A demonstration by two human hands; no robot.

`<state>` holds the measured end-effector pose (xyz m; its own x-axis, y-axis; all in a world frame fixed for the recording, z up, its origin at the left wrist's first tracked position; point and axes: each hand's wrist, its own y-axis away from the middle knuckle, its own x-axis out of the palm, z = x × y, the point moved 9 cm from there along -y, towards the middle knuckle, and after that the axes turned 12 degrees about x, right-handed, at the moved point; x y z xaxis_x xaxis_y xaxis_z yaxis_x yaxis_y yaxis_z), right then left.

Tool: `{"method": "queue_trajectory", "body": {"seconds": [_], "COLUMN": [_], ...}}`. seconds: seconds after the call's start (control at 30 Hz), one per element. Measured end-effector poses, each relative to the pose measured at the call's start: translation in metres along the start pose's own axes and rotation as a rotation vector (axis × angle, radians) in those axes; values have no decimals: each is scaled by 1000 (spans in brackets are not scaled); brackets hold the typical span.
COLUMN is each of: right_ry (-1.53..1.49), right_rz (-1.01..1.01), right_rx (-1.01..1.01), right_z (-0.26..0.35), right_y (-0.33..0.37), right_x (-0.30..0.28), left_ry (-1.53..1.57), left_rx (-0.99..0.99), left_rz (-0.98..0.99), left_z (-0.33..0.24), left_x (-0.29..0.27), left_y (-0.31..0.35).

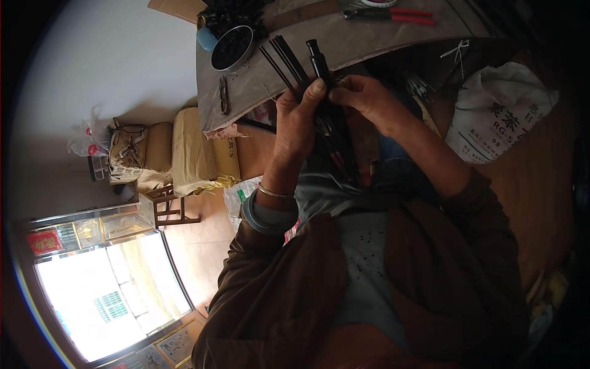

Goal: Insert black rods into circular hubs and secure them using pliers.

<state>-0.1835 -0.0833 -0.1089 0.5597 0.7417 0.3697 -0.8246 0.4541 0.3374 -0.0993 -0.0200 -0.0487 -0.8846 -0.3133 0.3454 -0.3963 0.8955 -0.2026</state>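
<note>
My left hand [296, 118], a bangle on its wrist, is closed round a bundle of thin black rods [287, 58], its thumb pressed on top. The rods fan out above the fist toward the table. Beside them stands a thicker black tube [316, 59] with a stepped, knobbed end. My right hand [365, 101] is closed in a pinch close to the tube's lower part; its fingertips hide what they hold, if anything. Below both hands, long dark pieces [339, 144] run down toward my lap; their kind is hard to make out.
The grey table [264, 80] ahead bears a bowl [232, 49] of small black parts, dark snips [224, 97] and red-handled pliers [399, 15]. A white woven sack [495, 114] stands at right. Brown packages [193, 147] and a wooden stool [169, 206] are at left.
</note>
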Motion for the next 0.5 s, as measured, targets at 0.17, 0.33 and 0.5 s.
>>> {"method": "queue_trajectory", "body": {"seconds": [0.17, 0.33, 0.5], "right_ry": [-41, -9, -47], "right_rz": [-60, -95, -53], "right_rx": [-51, 14, -29], "right_z": [10, 12, 18], "right_y": [7, 11, 15], "right_x": [-3, -3, -9], "left_ry": [-134, -272, -226], "left_rx": [-10, 58, -85], "left_rz": [10, 52, 95], "left_z": [0, -2, 8], "left_x": [7, 15, 13], "left_y": [2, -1, -2]}}
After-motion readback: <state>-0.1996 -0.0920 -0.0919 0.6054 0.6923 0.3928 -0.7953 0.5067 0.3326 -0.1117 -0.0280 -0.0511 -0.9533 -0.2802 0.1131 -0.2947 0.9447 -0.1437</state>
